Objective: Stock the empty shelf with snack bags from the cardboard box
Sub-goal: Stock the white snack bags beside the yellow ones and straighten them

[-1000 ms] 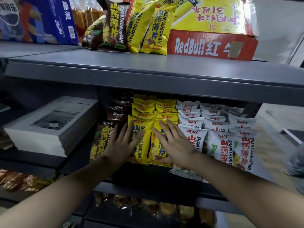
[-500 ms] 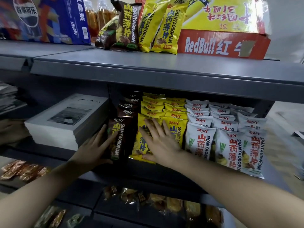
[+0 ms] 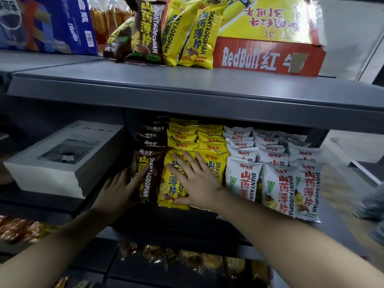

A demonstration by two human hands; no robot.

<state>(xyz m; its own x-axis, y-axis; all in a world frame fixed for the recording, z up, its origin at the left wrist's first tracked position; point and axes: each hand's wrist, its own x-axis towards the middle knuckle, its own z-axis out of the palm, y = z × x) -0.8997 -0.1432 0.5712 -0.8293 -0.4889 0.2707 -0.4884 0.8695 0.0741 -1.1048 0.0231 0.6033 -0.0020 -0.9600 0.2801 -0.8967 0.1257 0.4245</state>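
Rows of snack bags stand on the middle shelf (image 3: pixel 207 227): brown bags (image 3: pixel 152 142) at the left, yellow bags (image 3: pixel 209 146) in the middle, white bags (image 3: pixel 276 183) at the right. My left hand (image 3: pixel 119 190) rests with straight fingers against the left side of the front brown bag (image 3: pixel 148 173). My right hand (image 3: pixel 197 180) presses flat on the front yellow bag (image 3: pixel 170 192). On the top shelf, a red and yellow cardboard box (image 3: pixel 268 57) sits with more brown and yellow bags (image 3: pixel 172 32) leaning beside it.
A stack of white books (image 3: pixel 62 161) lies left of the brown bags. A blue drinks carton (image 3: pixel 45 23) and bottles (image 3: pixel 104 19) stand at the top left. Wrapped snacks (image 3: pixel 187 260) fill the lower shelf. The floor shows at the right.
My left hand slid from the yellow bags to the brown bag's left side. My right hand shifted left onto the front yellow bag. The front bags now stand straighter.
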